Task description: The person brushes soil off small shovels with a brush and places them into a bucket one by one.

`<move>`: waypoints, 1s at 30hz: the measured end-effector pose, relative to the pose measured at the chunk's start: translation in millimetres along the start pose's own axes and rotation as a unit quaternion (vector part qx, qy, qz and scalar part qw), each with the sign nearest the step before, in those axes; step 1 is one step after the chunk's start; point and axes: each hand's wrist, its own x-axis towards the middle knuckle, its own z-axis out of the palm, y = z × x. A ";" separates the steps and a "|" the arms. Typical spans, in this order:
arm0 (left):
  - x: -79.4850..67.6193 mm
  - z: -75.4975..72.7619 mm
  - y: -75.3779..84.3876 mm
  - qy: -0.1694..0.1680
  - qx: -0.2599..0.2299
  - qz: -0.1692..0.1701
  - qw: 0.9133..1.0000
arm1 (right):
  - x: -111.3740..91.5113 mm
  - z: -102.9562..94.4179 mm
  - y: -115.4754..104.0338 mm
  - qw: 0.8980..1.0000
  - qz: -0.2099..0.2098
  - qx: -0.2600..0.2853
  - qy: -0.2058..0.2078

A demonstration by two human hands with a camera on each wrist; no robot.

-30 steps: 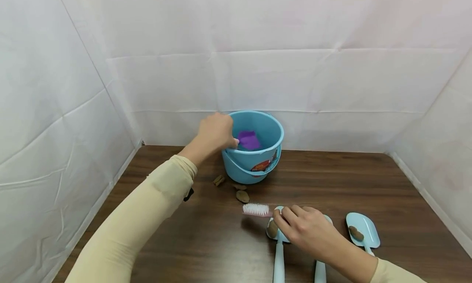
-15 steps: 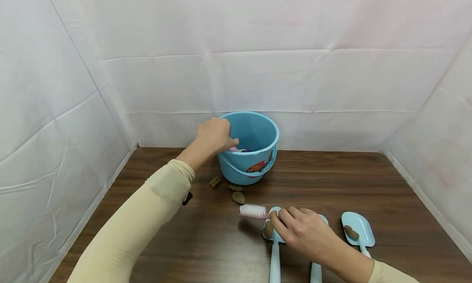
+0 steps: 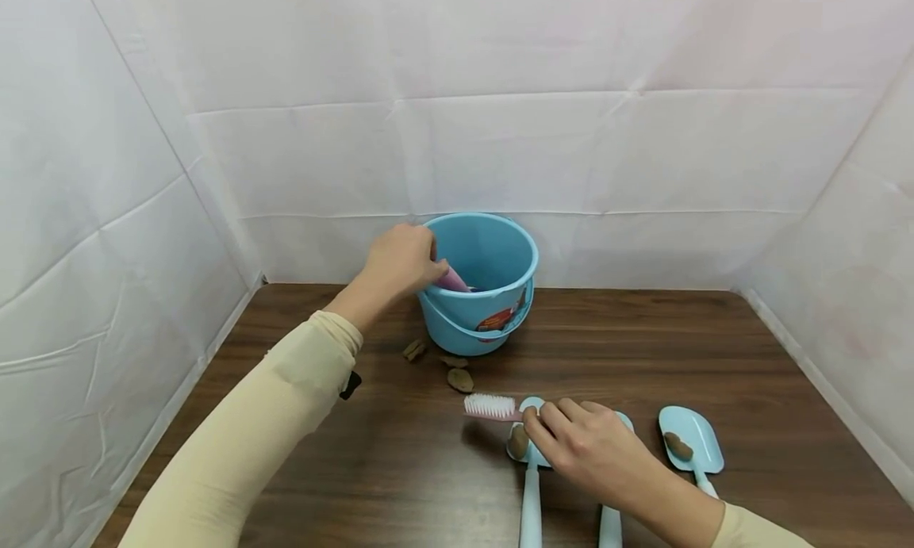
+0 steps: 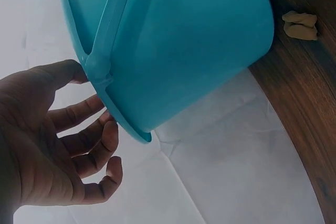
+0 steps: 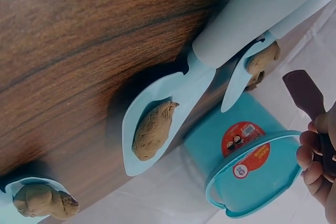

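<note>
Reaching over the left rim of the blue bucket (image 3: pixel 453 335), the left hand (image 3: pixel 398 256) pinches a pink handle (image 3: pixel 453 280) with bent thumb and fingers, the handle's far end inside the bucket. In front of the bucket, the right hand (image 3: pixel 589 449) has its fingers curled round a white-bristled brush (image 3: pixel 491 407). The bucket's red label (image 5: pixel 245 149) carries print too small to read. Brown lumps (image 3: pixel 460 380) lie just before the bucket; light-blue scoops (image 3: pixel 703 441) lie farther forward, to its right.
</note>
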 end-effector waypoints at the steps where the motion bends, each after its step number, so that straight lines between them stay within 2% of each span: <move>1: -1.6 -1.0 -1.7 0.003 -0.006 -0.002 1.000 | 0.3 0.3 0.0 1.000 -0.001 -0.002 0.001; 8: -15.2 -6.2 -15.7 0.005 -0.030 -0.024 0.999 | 2.1 0.5 2.0 1.000 0.007 -0.005 0.001; 11: -22.9 -8.3 -25.2 0.018 -0.038 -0.024 0.999 | 3.9 -0.3 4.4 1.000 0.021 -0.001 0.001; 18: -57.0 -10.6 -53.5 0.037 -0.057 -0.022 0.997 | 9.1 -3.4 16.6 0.998 0.064 0.010 0.026; 24: -90.5 4.1 -67.7 0.037 -0.061 -0.020 0.997 | 8.1 -7.7 28.4 0.991 0.123 0.031 0.048; 30: -116.2 27.1 -63.3 0.009 -0.077 -0.019 0.997 | 3.4 -8.6 34.7 0.976 0.200 0.075 0.052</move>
